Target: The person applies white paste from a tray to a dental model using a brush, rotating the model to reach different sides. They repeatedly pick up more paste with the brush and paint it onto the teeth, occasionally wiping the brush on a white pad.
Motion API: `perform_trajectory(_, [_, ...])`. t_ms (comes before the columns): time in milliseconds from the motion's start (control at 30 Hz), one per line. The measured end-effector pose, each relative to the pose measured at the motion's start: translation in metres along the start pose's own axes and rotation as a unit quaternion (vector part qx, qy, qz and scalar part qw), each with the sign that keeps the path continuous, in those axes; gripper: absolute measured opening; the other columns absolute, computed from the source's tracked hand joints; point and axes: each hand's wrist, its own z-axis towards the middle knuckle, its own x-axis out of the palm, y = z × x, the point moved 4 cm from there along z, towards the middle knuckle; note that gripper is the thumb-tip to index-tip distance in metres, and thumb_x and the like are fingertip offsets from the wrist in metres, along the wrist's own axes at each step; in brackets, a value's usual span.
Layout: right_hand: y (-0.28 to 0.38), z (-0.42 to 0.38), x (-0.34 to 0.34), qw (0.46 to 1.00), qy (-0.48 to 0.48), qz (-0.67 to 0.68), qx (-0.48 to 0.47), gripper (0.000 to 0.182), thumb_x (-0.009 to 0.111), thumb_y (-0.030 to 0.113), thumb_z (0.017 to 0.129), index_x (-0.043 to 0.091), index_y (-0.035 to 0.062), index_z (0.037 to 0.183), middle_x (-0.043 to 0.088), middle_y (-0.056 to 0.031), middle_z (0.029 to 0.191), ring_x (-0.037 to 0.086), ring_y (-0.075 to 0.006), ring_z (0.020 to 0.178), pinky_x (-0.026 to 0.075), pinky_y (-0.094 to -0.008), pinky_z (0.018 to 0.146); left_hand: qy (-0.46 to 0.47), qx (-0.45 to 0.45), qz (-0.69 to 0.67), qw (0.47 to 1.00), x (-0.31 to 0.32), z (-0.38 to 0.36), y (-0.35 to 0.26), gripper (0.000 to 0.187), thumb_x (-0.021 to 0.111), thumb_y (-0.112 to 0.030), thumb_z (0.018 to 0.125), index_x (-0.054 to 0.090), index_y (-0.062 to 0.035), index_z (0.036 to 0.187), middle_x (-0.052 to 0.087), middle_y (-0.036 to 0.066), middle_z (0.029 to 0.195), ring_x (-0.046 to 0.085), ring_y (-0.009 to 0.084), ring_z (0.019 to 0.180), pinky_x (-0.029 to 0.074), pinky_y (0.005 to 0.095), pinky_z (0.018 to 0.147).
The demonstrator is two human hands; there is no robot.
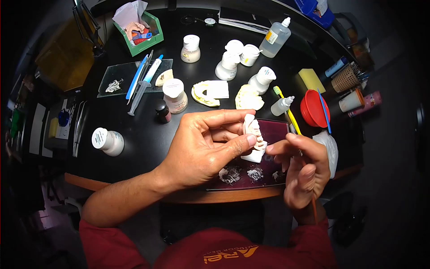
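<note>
My left hand (pixel 201 145) pinches a white dental cast (pixel 253 134) between thumb and fingers, with its row of teeth turned to the right. Close beside the cast is my right hand (pixel 304 166), its index fingertip right at the cast's edge. A thin brown-handled tool (pixel 315 210) rests in that hand, its handle slanting down past the wrist and its tip hidden. Beneath both hands lies a dark red slab (pixel 273 130) bearing small heaps of whitish paste (pixel 255 174).
Several powder bottles (pixel 174 96) stand across the black table (pixel 148 143). Yellowish dental casts (pixel 248 97), a dropper bottle (pixel 282 105), a yellow toothbrush (pixel 292 119) and a red bowl (pixel 313 109) sit beyond my hands. A syringe (pixel 145 85) lies on a glass plate (pixel 105 85); crumpled white tissue (pixel 329 148) is at right.
</note>
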Motion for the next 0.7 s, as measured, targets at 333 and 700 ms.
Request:
perform_trajectory(333, [0.026,0.019,0.007,0.962,0.111,-0.171,-0.181,0.024,0.074,0.001,0.068,0.069,0.0019,0.092,0.071,-0.0074,0.077,0.057,-0.0193,0.062,0.046,-0.0273,0.054,-0.005,-0.016,0.025,1.000,-0.003,0.001,-0.004,0.043,0.070,0.002,0.092,0.055,0.0087,0.133,0.072,0.017,0.105,0.072,0.0172,0.095,0.059,0.0291,0.086])
perform_trajectory(700, [-0.020,0.045,-0.022,0.980,0.106,0.165,0.037,0.014,0.064,-0.003,0.081,0.062,0.0005,0.094,0.067,-0.0111,0.084,0.058,-0.0375,0.122,0.044,-0.0538,0.108,0.010,-0.013,0.069,0.998,-0.007,0.004,-0.008,0.034,0.066,0.002,0.096,0.062,0.0104,0.128,0.072,0.017,0.110,0.070,0.0167,0.096,0.058,0.0293,0.086])
